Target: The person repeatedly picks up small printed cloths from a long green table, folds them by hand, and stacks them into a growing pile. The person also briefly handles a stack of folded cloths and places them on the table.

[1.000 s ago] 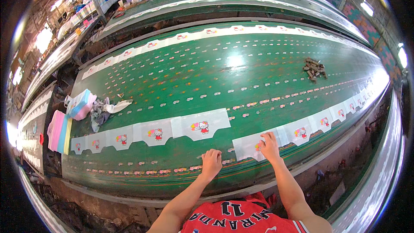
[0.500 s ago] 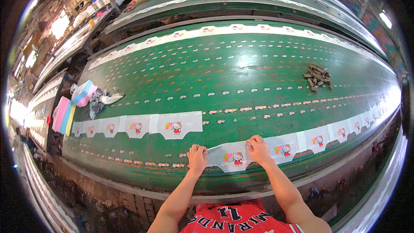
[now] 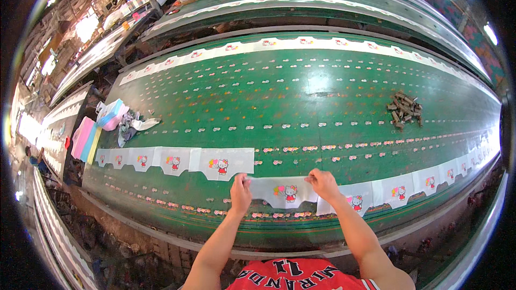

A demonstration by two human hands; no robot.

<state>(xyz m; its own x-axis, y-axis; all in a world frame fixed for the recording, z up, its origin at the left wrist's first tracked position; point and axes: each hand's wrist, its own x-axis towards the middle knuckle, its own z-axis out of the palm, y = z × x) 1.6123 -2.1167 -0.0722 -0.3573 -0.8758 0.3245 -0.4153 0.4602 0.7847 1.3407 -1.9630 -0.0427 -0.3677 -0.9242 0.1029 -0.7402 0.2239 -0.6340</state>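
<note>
Stretched between my two hands is a white fabric piece (image 3: 266,190) with a printed cartoon cat and balloons, lifted off the green table. My left hand (image 3: 241,193) pinches its upper left corner; my right hand (image 3: 323,185) pinches the upper right corner. Just right of it, a row of similar printed pieces (image 3: 387,192) lies along the near edge, the closest partly under my right forearm. Beyond my left hand, another row of printed pieces (image 3: 201,162) lies flat, its right end a little past the held piece.
The long green table (image 3: 226,110) carries rows of small print marks. A pile of short dark pieces (image 3: 404,109) lies at the right. Stacked pastel cloths (image 3: 86,138) and crumpled rags (image 3: 129,127) sit at the left end. A white printed strip (image 3: 269,44) runs along the far edge.
Both hands have raised the printed piece off the table and shifted it slightly left, away from the near row. My view has tilted a little.
</note>
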